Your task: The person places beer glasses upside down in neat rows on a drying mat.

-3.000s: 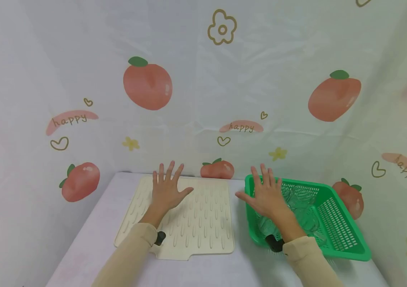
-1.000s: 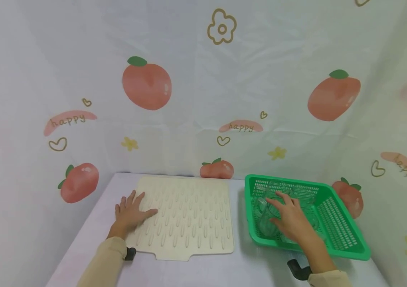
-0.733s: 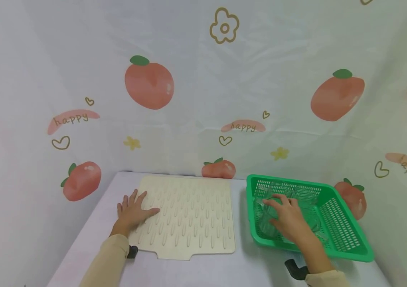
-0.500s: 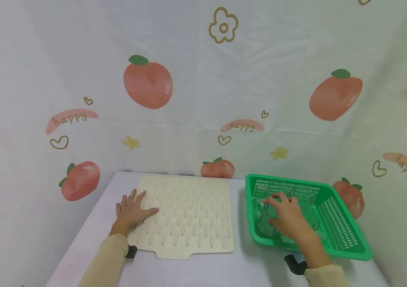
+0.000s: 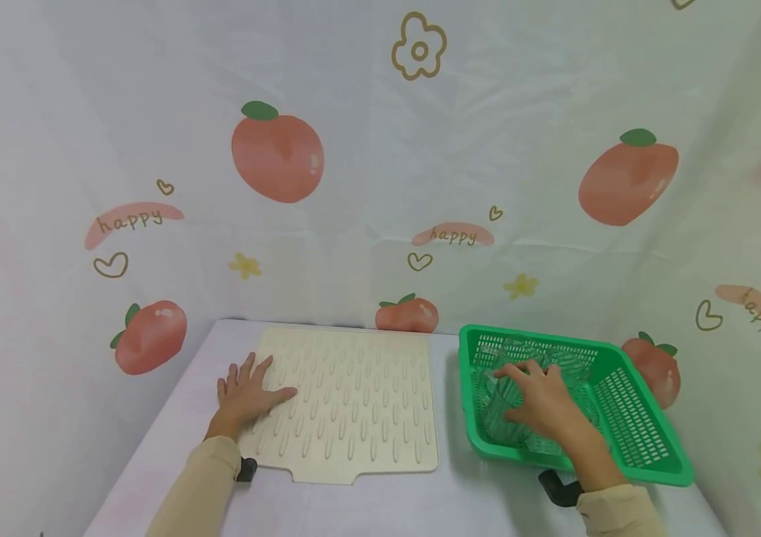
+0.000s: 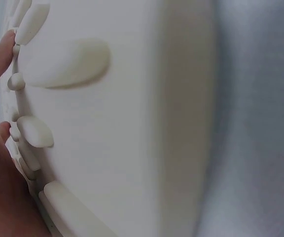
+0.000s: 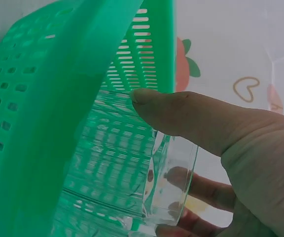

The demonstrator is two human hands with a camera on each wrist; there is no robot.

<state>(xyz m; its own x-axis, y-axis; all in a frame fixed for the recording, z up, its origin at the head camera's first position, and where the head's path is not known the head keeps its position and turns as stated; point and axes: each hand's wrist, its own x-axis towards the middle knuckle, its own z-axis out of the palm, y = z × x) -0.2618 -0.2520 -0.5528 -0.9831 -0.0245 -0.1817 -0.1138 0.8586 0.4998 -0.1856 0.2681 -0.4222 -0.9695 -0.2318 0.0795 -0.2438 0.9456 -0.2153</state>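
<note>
In the head view my left hand [image 5: 244, 399] rests with spread fingers on the left edge of a cream ridged drying mat [image 5: 354, 418]. The left wrist view shows the mat's raised oval ridges [image 6: 65, 64] close up, with part of the hand at the left. My right hand [image 5: 545, 403] reaches into a green plastic basket [image 5: 656, 418], thumb and fingers curled round the rim end of a clear drinking glass [image 5: 503, 421]. Through the clear glass [image 7: 169, 158], fingertips show in the right wrist view; the thumb lies on the near side.
Several more clear glasses [image 5: 568, 365] lie in the basket, partly hidden by the right hand. A white cloth covers the table [image 5: 394, 507]. Behind stands a white curtain [image 5: 367, 171] with a fruit print. The basket stands to the right of the mat, with a gap between.
Both hands were raised and spread earlier. The left came down onto the mat's left edge, and the right went into the basket, its fingers now round a glass. The basket and mat have not moved.
</note>
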